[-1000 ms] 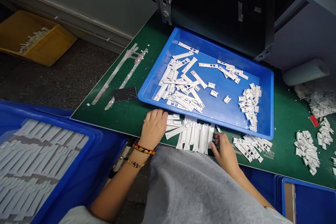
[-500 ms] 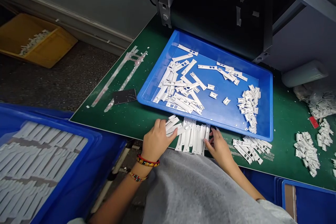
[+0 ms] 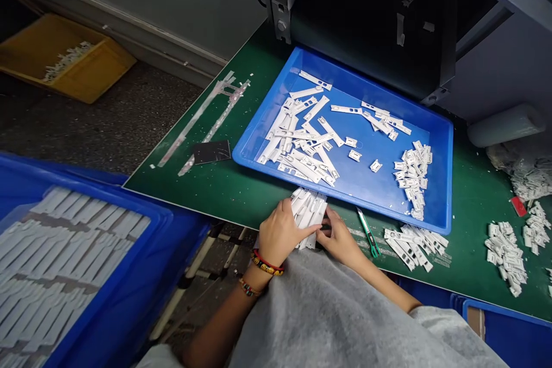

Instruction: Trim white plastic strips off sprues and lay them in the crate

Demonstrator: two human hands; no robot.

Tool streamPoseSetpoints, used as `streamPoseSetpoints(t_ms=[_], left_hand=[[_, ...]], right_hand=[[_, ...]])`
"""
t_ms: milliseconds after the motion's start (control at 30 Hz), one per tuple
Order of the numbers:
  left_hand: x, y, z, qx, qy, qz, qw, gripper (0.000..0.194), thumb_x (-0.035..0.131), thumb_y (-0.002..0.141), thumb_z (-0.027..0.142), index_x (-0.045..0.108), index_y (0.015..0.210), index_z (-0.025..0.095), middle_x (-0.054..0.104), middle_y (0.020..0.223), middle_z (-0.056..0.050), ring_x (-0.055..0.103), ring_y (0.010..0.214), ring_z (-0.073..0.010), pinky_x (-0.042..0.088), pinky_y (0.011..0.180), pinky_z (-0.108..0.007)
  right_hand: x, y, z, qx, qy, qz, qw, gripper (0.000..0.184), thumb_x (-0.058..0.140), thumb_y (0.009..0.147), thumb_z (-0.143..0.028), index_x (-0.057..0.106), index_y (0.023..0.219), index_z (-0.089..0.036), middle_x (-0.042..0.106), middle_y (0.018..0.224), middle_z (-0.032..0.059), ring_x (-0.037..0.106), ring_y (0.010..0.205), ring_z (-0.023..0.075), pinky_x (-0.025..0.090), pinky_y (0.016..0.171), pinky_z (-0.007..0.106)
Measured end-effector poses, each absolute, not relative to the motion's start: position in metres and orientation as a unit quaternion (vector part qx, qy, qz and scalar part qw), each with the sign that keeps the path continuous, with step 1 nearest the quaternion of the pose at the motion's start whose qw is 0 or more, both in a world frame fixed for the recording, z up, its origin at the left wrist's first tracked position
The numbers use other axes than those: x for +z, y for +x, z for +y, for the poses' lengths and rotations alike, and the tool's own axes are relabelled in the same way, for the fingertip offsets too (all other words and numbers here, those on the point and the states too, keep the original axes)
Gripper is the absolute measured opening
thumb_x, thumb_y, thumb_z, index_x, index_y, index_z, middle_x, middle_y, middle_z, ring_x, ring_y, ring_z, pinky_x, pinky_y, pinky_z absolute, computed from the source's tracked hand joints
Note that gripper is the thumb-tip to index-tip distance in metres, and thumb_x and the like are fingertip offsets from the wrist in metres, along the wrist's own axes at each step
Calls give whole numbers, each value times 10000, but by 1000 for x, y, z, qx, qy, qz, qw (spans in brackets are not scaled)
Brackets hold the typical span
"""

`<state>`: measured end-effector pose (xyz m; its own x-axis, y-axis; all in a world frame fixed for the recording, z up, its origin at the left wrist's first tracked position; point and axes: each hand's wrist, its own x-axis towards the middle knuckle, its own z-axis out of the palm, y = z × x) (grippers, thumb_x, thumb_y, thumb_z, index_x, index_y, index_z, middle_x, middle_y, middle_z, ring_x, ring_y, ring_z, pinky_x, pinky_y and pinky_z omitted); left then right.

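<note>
- The left hand [image 3: 281, 233] and right hand [image 3: 340, 240] are closed on a stack of white plastic strips [image 3: 309, 213], gripping it from both sides at the desk's near edge, at 6 o'clock from the tray.
- The stack stands tilted, its far end touching the front rim of a blue tray [image 3: 371, 81], which sits at 1 o'clock from the hands.
- The tray holds loose white strips [image 3: 297, 139] at its 9 o'clock side and a heap of short white pieces [image 3: 413, 178] at its 3 o'clock side.
- On the green desk [image 3: 470, 201], a green utility knife [image 3: 368, 233] lies just beside the right hand, with more white strips [image 3: 407, 248] at its 3 o'clock.
- White pieces [image 3: 504, 259] lie in piles at the desk's 3 o'clock end.
- At 8 o'clock, a blue crate [image 3: 107, 202] holds rows of white strips [image 3: 73, 247].
- At 10 o'clock, a yellow crate [image 3: 99, 77] on the floor holds white pieces [image 3: 66, 60].
</note>
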<state>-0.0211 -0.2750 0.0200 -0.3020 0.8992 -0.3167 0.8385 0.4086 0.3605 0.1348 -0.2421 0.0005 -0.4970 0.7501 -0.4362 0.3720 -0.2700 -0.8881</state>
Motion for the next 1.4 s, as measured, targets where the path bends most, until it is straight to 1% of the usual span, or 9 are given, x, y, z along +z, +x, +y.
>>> streamPoseSetpoints(t_ms=[200, 367, 600, 733, 967, 1133, 1267, 1333, 1400], left_hand=[[18, -8, -281, 134, 552, 782, 257, 324, 710, 742, 316, 548, 989, 184, 670, 941, -103, 641, 982, -296, 528, 787, -362], [12, -2, -286, 201, 563, 760, 256, 347, 649, 731, 194, 533, 1057, 168, 615, 1112, -148, 619, 1017, -292, 529, 827, -378], [8, 1, -291, 192, 566, 759, 260, 220, 565, 773, 142, 526, 987, 180, 645, 936, -103, 614, 921, -275, 513, 804, -378], [7, 1, -294, 204, 594, 734, 257, 245, 575, 771, 141, 521, 1008, 175, 640, 974, -108, 600, 922, -274, 506, 814, -389], [-2, 4, -297, 289, 615, 690, 249, 356, 588, 740, 144, 502, 1086, 157, 594, 1048, -128, 572, 1001, -298, 513, 872, -461], [-6, -6, -301, 381, 660, 615, 201, 404, 576, 777, 119, 464, 1163, 162, 534, 1090, -112, 583, 991, -247, 557, 831, -383], [-14, -16, -294, 505, 701, 495, 94, 348, 504, 859, 91, 457, 1186, 202, 533, 1034, -62, 595, 973, -198, 574, 814, -333], [-22, -16, -285, 557, 697, 449, 54, 343, 492, 872, 75, 461, 1182, 218, 535, 1017, -43, 603, 967, -181, 578, 837, -338], [-31, -15, -277, 578, 683, 445, 40, 344, 521, 872, 100, 453, 1189, 216, 546, 1025, -44, 611, 991, -190, 575, 886, -383]], right_hand=[[0, 131, -241, 723, -450, -491, 181, 537, 633, 741, -306, 460, 1241, -215, 574, 1327, 104, 553, 1244, 231, 509, 990, 392], [-2, 124, -244, 768, -444, -408, 217, 664, 796, 633, -332, 455, 1194, -231, 579, 1341, 99, 590, 1205, 232, 466, 1046, 399], [-8, 123, -246, 782, -459, -345, 242, 682, 898, 524, -368, 529, 1083, -237, 673, 1177, 60, 644, 1088, 233, 490, 1004, 391], [-3, 128, -248, 779, -469, -337, 245, 653, 918, 499, -338, 572, 1043, -242, 701, 1104, 37, 645, 1051, 231, 510, 962, 380], [-5, 140, -245, 804, -431, -364, 189, 636, 868, 558, -515, 621, 1058, -208, 723, 963, 51, 666, 959, 259, 499, 945, 411], [0, 145, -249, 722, -437, -500, 195, 674, 860, 552, -533, 596, 1090, -225, 678, 1007, 52, 630, 994, 256, 492, 934, 397], [4, 141, -250, 608, -376, -632, 298, 626, 847, 593, -479, 536, 1083, -244, 596, 1103, 70, 593, 1037, 258, 494, 924, 409], [0, 139, -246, 562, -318, -676, 355, 608, 829, 633, -450, 501, 1105, -252, 563, 1159, 83, 566, 1120, 276, 465, 988, 445], [-7, 138, -240, 532, -273, -714, 364, 655, 807, 680, -430, 455, 1206, -262, 542, 1228, 99, 527, 1220, 295, 413, 1065, 484]])
